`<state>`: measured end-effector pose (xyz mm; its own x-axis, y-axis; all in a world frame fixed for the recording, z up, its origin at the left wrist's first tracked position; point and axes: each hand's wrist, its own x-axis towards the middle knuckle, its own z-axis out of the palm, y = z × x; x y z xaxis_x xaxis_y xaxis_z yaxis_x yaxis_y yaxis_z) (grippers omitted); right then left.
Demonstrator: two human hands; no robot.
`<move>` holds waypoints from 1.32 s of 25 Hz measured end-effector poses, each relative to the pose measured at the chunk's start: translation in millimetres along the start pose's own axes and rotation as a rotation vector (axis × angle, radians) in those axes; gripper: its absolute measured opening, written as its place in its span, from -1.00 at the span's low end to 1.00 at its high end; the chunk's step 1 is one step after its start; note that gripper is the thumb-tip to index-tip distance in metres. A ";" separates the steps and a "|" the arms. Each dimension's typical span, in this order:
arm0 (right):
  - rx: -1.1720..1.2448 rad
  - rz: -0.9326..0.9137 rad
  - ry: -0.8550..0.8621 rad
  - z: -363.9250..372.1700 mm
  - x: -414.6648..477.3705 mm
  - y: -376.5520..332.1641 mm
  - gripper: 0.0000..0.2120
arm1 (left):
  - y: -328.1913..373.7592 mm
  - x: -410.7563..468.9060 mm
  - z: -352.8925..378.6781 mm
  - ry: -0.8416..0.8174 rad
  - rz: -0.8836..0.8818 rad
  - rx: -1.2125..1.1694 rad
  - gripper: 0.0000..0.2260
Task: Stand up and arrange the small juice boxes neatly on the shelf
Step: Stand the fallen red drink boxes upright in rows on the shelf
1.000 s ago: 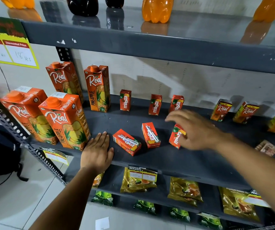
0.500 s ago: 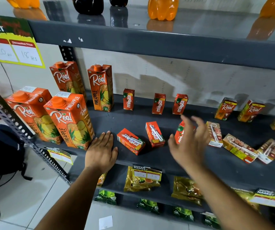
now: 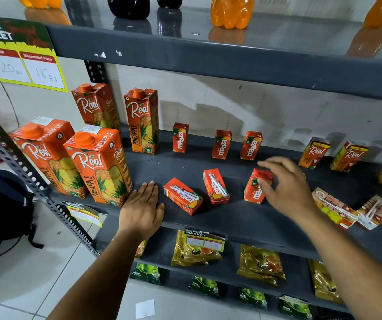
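Two red Maaza boxes (image 3: 182, 195) (image 3: 215, 186) lie flat at the front of the shelf (image 3: 231, 218). The right hand (image 3: 287, 188) pinches a third box (image 3: 255, 189), nearly upright. Seat its base flat, aligned with the back row (image 3: 221, 144). The left hand (image 3: 142, 207) rests open, palm down, holding nothing.

A dark grey metal shelving unit (image 3: 231, 65) is standing against a pale wall (image 3: 243, 107), which is showing faint shadows behind the middle tier. Left of the unit, a perforated steel upright (image 3: 35, 188) is slanting down toward a floor of light tiles (image 3: 35, 285). On those tiles, beside the upright, a black bag (image 3: 3, 204) is sitting. Soft light is glinting off the unit's glossy top tier.
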<state>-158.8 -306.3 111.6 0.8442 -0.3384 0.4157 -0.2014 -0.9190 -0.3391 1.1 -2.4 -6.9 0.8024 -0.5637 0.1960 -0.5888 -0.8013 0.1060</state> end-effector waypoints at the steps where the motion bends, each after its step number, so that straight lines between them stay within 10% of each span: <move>1: 0.052 -0.054 0.120 8.0 -10.0 -12.0 -0.72 | 0.1 0.0 0.2 -0.001 0.000 0.000 -0.44; 7: 0.112 0.440 -0.332 94.0 -22.8 -60.2 -0.22 | 0.6 -0.3 -1.3 0.003 -0.001 0.001 -0.44; 10: 0.083 0.436 -0.241 98.5 -12.0 -64.4 -0.41 | 0.5 -1.0 -1.9 0.002 -0.004 -0.003 -0.45; 22: -0.579 -0.731 -0.569 17.9 81.0 -63.3 -0.50 | 0.2 -0.3 -1.3 0.007 0.002 -0.020 -0.44; 33: -0.659 -0.912 -0.586 24.8 101.4 -79.1 -0.49 | 0.4 0.1 -1.7 -0.005 0.002 -0.015 -0.43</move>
<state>-44.9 -262.9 159.6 0.8650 0.4531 -0.2155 0.5008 -0.7540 0.4250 0.8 -2.5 -5.2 0.8019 -0.5660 0.1913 -0.5915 -0.7973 0.1204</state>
